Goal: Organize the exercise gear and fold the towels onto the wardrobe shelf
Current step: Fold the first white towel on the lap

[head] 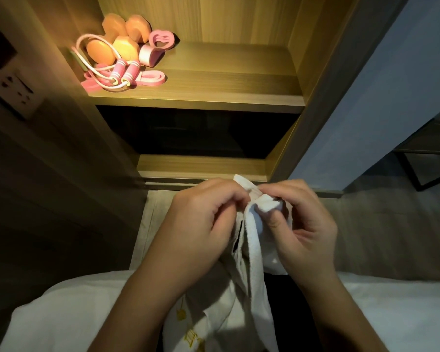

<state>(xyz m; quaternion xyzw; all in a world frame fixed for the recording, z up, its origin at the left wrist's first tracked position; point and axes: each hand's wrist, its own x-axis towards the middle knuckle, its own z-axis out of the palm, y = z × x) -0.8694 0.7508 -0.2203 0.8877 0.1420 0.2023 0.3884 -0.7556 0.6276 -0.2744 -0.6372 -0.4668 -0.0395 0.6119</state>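
Observation:
A white towel [252,252] with yellow stitching hangs bunched between my hands, low in the middle of the view. My left hand [201,224] pinches its top edge from the left. My right hand [302,224] pinches the same edge from the right, fingertips nearly meeting. On the lit wardrobe shelf [214,80] above, at its left end, lie two orange dumbbells [120,39], a pink skipping rope [122,71], a pink hand grip [158,47] and a pink resistance band [150,78].
A darker lower shelf [201,165] sits beneath the lit one. A wall socket [13,90] is on the left panel. White bedding [61,313] spreads across the bottom. A blue-grey wall [366,110] and a dark-framed furniture leg [422,171] stand at the right.

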